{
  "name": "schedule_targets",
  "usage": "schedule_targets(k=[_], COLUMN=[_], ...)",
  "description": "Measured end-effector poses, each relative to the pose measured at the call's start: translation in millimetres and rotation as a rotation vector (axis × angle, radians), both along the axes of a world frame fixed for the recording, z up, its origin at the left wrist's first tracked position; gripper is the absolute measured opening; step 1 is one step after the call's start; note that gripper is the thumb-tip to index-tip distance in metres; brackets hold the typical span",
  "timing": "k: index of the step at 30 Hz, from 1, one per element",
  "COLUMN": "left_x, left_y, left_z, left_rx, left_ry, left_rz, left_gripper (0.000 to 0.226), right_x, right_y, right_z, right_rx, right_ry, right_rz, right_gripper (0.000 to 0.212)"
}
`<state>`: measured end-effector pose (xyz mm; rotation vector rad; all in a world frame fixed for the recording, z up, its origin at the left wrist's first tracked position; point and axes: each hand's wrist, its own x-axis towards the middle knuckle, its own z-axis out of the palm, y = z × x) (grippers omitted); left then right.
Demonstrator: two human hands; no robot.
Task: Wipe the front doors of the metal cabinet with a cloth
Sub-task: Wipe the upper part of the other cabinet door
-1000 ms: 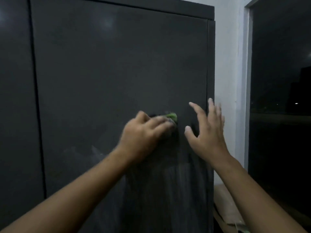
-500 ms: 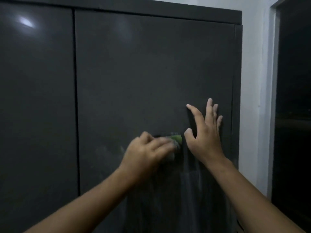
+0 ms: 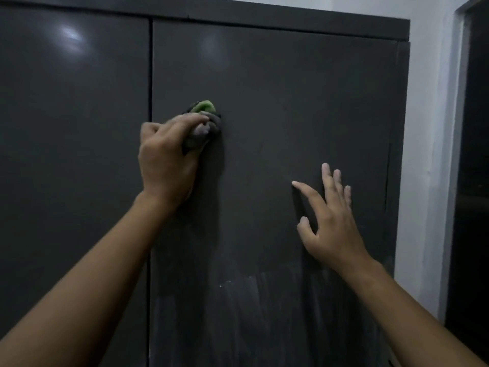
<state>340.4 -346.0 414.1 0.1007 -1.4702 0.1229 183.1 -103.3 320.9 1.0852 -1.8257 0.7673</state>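
- A dark metal cabinet [image 3: 291,18] was seen from the front, with its two doors closed and a thin vertical seam [image 3: 151,75] shown between them.
- The left hand [image 3: 169,160] was raised to the upper part of the right door [image 3: 277,102], just beside the seam.
- A bunched cloth [image 3: 202,125] was gripped in that hand, with the fingers curled over it and the wad pressed against the door panel.
- The cloth was seen to be mostly grey, with a green part exposed at its top edge, above the knuckles.
- The right hand [image 3: 330,221] was held lower and further right on the same door, well apart from the cloth.
- Its fingers [image 3: 326,178] were spread and straight, nothing was held in it, and the fingertips were laid on or very near the panel; actual contact could not be told.
- Pale, smeared streaks [image 3: 246,292] were visible across the lower part of the right door, between the two forearms.
- The left door [image 3: 74,128] was touched by neither hand; soft reflections [image 3: 69,35] of light were shown near its top.
- A white wall [image 3: 428,128] was seen to the right of the cabinet, and a dark opening [image 3: 476,181] was framed beyond it at the edge of the view.
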Motion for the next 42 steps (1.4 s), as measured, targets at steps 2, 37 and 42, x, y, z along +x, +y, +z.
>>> schedule_targets(k=[2, 37, 42], left_x=[-5, 70, 64], left_y=[4, -62, -54], left_z=[-17, -217, -134], left_rx=[-0.044, -0.451, -0.068], left_ry=[-0.027, -0.607, -0.178], left_rz=[-0.026, 0.032, -0.025], left_gripper=[0.024, 0.028, 0.016], right_x=[3, 66, 66], right_y=[-3, -99, -105], right_z=[0, -21, -25], right_rx=[-0.008, 0.209, 0.242], right_ry=[-0.004, 0.239, 0.298], right_rz=[0.016, 0.106, 0.066], right_gripper=[0.068, 0.07, 0.071])
